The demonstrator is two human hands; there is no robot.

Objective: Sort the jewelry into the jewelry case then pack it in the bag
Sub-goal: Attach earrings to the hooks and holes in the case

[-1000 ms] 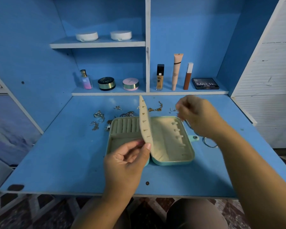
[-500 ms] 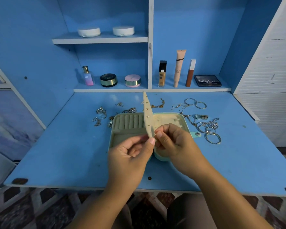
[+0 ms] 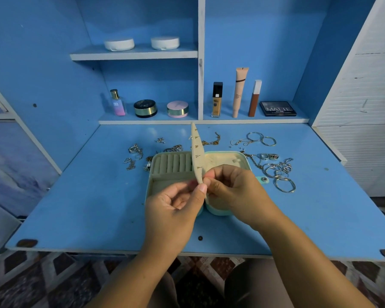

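The open jewelry case (image 3: 171, 172) lies mid-desk (image 3: 87, 207), and its cream flap (image 3: 197, 152) stands upright. Our left hand (image 3: 176, 207) pinches the flap's near edge between thumb and curled fingers. Our right hand (image 3: 233, 190), fingers curled, pinches the same edge from 3 o'clock. Loose rings (image 3: 280, 174) lie at the case's 2 o'clock, chains (image 3: 133, 154) at its 10 o'clock.
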